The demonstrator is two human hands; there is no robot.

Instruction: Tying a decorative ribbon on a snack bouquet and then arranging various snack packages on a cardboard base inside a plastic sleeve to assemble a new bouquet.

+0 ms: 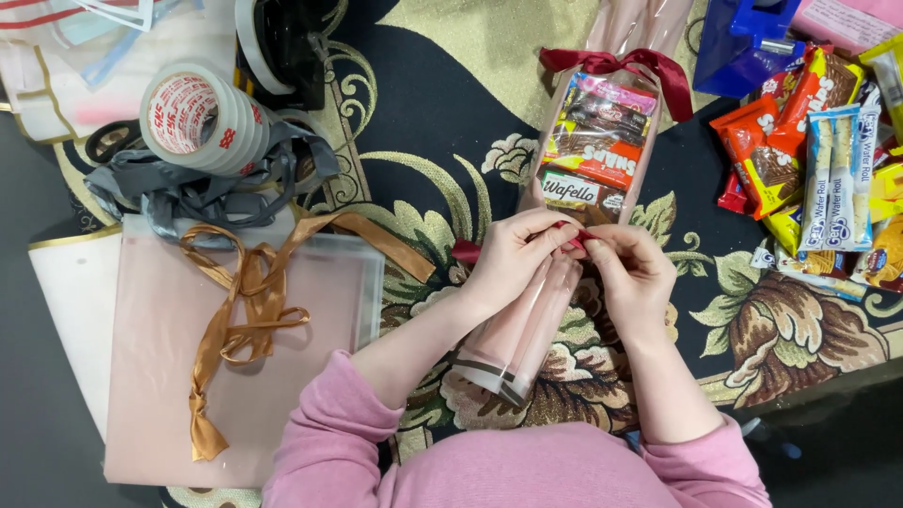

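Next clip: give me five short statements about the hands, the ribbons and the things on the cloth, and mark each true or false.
1. Both hands pinch a dark red ribbon around the clear wrap of snacks. True: the left hand and right hand meet on the dark red ribbon at the near end of the snack bundle.
2. The far end of the bundle is untied. False: a red bow already closes it.
3. The gold ribbon lies on the pink sheets. True.
4. The stack of tape rolls stands to the person's right. False: it is at the far left.
5. Loose snack packets lie to the right. True.
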